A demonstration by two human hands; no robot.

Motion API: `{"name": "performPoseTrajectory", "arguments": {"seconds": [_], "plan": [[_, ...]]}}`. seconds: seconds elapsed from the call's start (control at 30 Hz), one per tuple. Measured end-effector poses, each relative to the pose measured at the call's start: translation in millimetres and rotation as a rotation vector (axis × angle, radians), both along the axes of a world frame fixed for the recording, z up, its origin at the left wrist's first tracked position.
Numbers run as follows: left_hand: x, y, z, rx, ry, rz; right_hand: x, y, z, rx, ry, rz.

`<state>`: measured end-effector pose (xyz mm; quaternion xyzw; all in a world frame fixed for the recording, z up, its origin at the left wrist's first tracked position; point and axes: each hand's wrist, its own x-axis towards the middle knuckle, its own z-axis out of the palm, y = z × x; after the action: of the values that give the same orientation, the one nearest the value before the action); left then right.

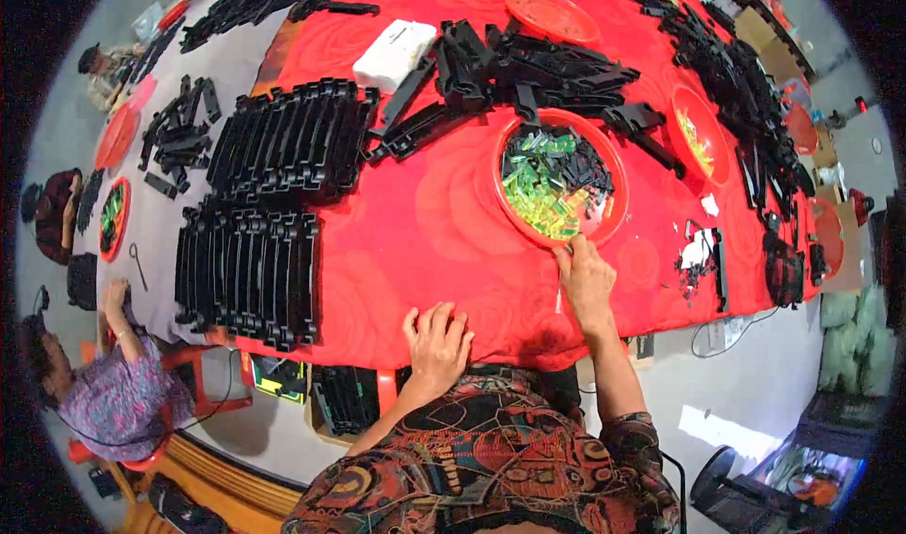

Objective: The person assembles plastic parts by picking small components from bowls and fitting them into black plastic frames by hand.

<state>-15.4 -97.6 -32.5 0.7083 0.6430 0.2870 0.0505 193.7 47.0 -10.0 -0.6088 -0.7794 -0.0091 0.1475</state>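
Observation:
My left hand (439,345) lies palm down on the red tablecloth (406,251) by its near edge, fingers apart and holding nothing. At the near rim of a round red plastic basin (501,199), my right hand (587,275) has its thumb and fingers closed on the rim. Inside the basin lie many small yellow-green pieces (543,204) and small black pieces (590,169). A thin pale strip lies under the right hand; what it is I cannot make out.
Stacked rows of long black plastic parts (247,275) stand on the left. Loose black parts (566,72) are heaped beyond the basin, near a white package (394,55). Another red basin (700,138) and black scraps (696,268) lie right. A person (113,383) sits at left.

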Motion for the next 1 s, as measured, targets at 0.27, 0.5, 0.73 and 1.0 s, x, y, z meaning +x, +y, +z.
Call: {"name": "performPoseTrajectory", "arguments": {"seconds": [0.27,0.5,0.73,1.0], "plan": [[6.4,5.2,3.6,-0.013,0.074,0.056,0.3,8.0,-9.0,0.087,-0.026,0.023],[11.5,2.7,3.0,0.040,0.137,0.056,-2.5,9.1,-9.0,0.084,-0.008,0.122],[7.8,10.4,11.1,0.026,0.155,0.044,19.5,13.6,-7.1,0.004,0.377,0.158],[-1.6,91.4,35.1,0.027,-0.112,-0.038,106.8,134.4,24.0,0.173,0.083,-0.110]]}}
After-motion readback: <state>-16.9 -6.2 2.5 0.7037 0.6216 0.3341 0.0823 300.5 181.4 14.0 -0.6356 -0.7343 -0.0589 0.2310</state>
